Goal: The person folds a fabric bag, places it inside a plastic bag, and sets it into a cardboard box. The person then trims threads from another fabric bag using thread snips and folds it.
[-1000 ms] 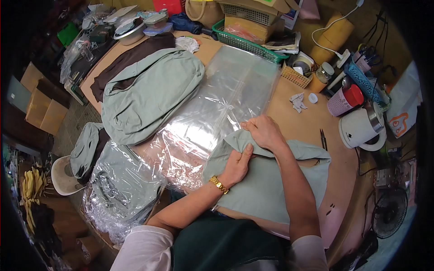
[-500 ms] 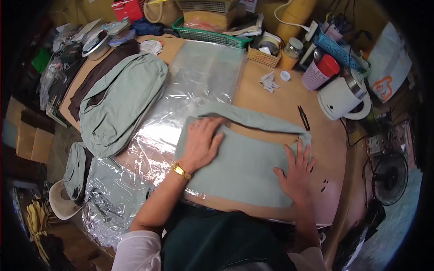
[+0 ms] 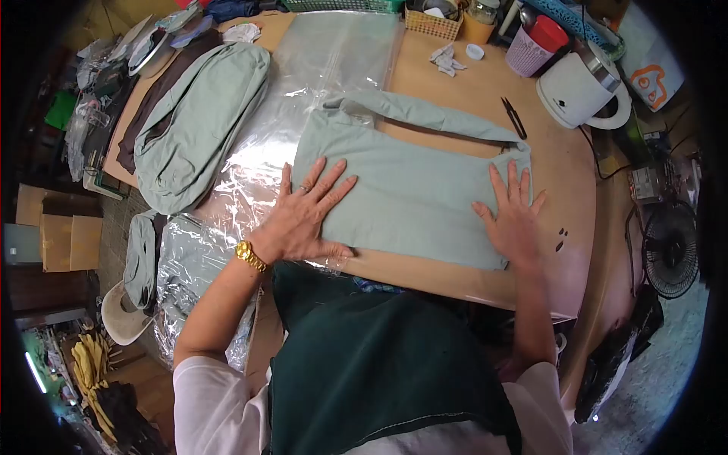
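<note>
A pale green fabric bag (image 3: 417,189) with a long strap lies flat on the brown table, its strap curving along the far side. My left hand (image 3: 307,216) rests with fingers spread on the bag's left edge; a ring and a gold watch show on that side. On the bag's right edge lies my right hand (image 3: 516,216), fingers apart. Neither hand holds anything. Beneath and beyond the bag's left part are clear plastic sheets (image 3: 334,57).
More pale green bags (image 3: 208,121) are stacked at the left. Black thread snips (image 3: 513,117) lie beyond the strap. A white kettle (image 3: 576,89), a pink cup (image 3: 527,54) and a small basket (image 3: 432,24) stand at the back right. A fan (image 3: 670,250) is far right.
The view has tilted down towards the body. My left hand has moved from the bag's upper left to its lower left edge and spread its fingers. My right hand stays on the right side.
</note>
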A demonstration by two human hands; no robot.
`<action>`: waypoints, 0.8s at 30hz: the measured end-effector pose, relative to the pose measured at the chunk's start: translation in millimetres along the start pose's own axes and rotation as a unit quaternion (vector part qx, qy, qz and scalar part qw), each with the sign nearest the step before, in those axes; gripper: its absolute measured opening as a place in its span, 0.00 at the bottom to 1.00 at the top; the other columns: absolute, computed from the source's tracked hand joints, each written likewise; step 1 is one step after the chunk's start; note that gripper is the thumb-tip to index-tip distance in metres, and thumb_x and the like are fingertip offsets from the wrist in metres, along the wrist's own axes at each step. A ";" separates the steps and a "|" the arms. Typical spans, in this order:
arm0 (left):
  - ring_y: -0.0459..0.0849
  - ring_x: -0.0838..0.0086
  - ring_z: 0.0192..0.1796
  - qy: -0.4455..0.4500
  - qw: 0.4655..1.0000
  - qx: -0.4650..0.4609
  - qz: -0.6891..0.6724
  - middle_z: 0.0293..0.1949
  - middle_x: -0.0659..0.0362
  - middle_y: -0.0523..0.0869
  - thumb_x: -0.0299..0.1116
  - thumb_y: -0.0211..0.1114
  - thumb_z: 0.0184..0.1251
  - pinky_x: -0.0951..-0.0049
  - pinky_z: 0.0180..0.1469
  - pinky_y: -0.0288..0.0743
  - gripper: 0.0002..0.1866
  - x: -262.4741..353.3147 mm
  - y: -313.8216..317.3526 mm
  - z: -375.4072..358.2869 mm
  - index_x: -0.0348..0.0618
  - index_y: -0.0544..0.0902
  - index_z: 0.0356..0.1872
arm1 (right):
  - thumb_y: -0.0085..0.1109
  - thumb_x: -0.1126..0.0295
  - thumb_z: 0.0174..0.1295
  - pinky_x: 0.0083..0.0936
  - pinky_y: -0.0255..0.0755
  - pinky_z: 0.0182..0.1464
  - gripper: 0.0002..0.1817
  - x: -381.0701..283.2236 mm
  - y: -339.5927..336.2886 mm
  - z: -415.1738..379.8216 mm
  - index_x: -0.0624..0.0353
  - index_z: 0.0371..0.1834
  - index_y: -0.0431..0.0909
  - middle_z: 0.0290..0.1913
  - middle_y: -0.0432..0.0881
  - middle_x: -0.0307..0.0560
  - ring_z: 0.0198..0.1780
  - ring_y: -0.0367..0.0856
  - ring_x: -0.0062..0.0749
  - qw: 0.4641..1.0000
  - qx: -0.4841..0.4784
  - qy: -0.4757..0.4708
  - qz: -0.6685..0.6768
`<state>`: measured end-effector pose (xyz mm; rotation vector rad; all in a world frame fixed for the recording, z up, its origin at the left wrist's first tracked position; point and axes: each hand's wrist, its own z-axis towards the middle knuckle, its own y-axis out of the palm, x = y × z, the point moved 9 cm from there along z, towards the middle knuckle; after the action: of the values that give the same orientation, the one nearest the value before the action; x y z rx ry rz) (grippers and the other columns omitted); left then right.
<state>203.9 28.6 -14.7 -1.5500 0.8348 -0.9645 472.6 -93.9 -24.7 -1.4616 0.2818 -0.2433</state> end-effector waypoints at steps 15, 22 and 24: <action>0.73 0.62 0.32 0.065 0.973 0.222 -0.022 0.29 0.60 0.74 0.29 0.66 0.48 0.64 0.39 0.66 0.08 -20.1 -25.8 -28.5 0.49 0.80 0.31 | 0.57 0.41 0.57 0.66 0.35 0.71 0.41 -57.0 4.5 -32.6 0.43 0.73 0.61 0.78 0.49 0.54 0.77 0.43 0.59 0.993 -0.063 -0.076 0.060; 0.77 0.52 0.59 -0.109 0.908 0.365 -0.173 0.55 0.48 0.80 0.22 0.67 0.48 0.59 0.59 0.71 0.21 -35.8 -84.5 -50.0 0.41 0.81 0.48 | 0.61 0.43 0.56 0.67 0.36 0.71 0.41 -57.2 5.3 -27.3 0.43 0.73 0.62 0.77 0.49 0.55 0.76 0.45 0.61 0.997 -0.050 -0.044 0.041; 0.60 0.55 0.74 0.021 0.985 0.144 -0.096 0.73 0.53 0.61 0.38 0.63 0.61 0.37 0.72 0.46 0.33 47.8 -62.6 -2.9 0.52 0.67 0.69 | 0.61 0.44 0.56 0.67 0.36 0.71 0.41 -58.5 6.2 -26.3 0.43 0.73 0.62 0.77 0.49 0.55 0.76 0.45 0.61 0.997 -0.049 -0.049 0.041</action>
<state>223.0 -4.1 54.4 -1.3780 0.5521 -1.2051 408.6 -98.7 -30.8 -1.5504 0.2768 -0.0909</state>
